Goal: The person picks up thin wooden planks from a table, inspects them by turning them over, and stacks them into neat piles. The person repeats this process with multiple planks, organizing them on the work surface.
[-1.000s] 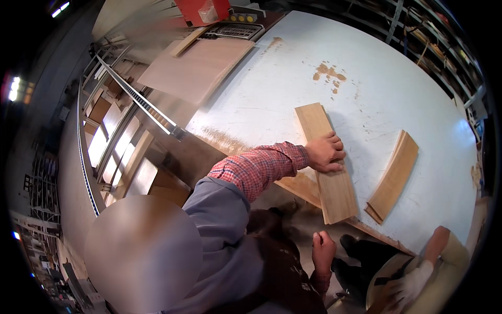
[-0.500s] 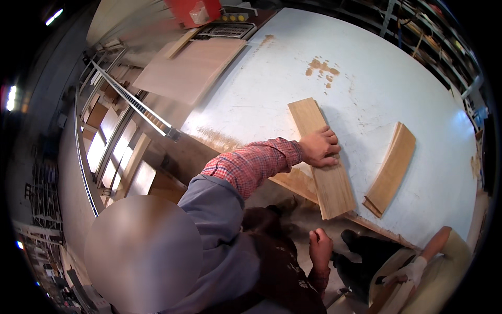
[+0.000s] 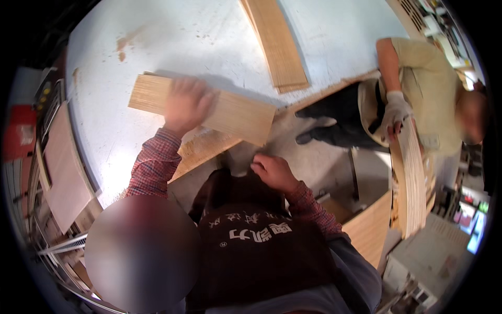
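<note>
Fingers of the left hand [image 3: 188,106] are being rested across the wooden plank [image 3: 243,112] overhanging the table [image 3: 188,44], grip too blurred to tell, the right hand [image 3: 275,172] is being held curled apart, and steadiness is likely being best served by inboard pressure.

Blurry left hand [image 3: 188,105], cropped far planks [image 3: 277,42]

The left hand [image 3: 189,104] lies over a wooden board [image 3: 243,115] on the white table [image 3: 178,36]. The right hand [image 3: 273,171] is curled near its corner, contact unclear.
</note>
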The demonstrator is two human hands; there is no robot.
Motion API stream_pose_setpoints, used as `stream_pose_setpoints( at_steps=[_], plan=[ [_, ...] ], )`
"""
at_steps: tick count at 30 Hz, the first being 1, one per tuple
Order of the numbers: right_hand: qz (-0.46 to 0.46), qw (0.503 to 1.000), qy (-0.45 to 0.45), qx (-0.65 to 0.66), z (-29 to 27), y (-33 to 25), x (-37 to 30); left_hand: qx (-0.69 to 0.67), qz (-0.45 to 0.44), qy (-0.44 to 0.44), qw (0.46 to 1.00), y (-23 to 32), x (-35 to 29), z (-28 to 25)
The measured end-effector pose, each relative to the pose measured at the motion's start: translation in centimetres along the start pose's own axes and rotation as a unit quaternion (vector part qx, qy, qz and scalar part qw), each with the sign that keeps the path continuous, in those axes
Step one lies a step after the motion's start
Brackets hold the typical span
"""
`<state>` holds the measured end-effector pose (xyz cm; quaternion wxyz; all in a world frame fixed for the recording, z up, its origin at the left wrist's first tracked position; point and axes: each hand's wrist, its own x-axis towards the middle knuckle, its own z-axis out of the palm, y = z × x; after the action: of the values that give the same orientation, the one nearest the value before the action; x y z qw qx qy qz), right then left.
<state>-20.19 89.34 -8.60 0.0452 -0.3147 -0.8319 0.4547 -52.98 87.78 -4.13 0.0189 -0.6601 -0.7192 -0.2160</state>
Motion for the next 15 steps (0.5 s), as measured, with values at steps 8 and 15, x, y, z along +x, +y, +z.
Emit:
stream_pose_setpoints(
  at_steps=[8,15],
  plan=[
    [0.105,0.994,0.023,-0.030,3.1,-1.0,-1.2,-0.086,-0.017,0.043,0.995,-1.7,-1.2,0.7],
    [-0.018,0.987,-0.062,0.149,3.9,-8.5,3.1,-0.055,-0.022,0.117,0.991,-2.6,-2.1,-1.4]
  ],
)
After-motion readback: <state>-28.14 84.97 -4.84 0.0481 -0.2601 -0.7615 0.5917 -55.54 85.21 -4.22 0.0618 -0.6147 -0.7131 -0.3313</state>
